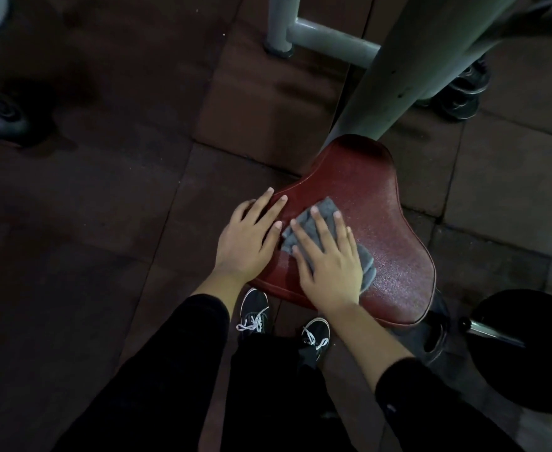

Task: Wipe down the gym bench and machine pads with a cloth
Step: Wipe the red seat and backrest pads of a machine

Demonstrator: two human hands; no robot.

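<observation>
A dark red machine seat pad [382, 230] fills the middle of the view, narrow at the far end and wide near me. A grey cloth [325, 207] lies crumpled on its left half. My right hand [328, 259] presses flat on the cloth with fingers spread and straight. My left hand [248, 236] rests flat on the pad's left edge, just beside the cloth, fingers straight. Most of the cloth is hidden under my right hand.
A thick grey machine post [408, 66] rises behind the pad, with a crossbar [330, 40] and leg to its left. A black round pad [529, 350] on a chrome rod sits at the right. Weight plates [463, 89] lie behind the post. My shoes [255, 311] stand under the seat.
</observation>
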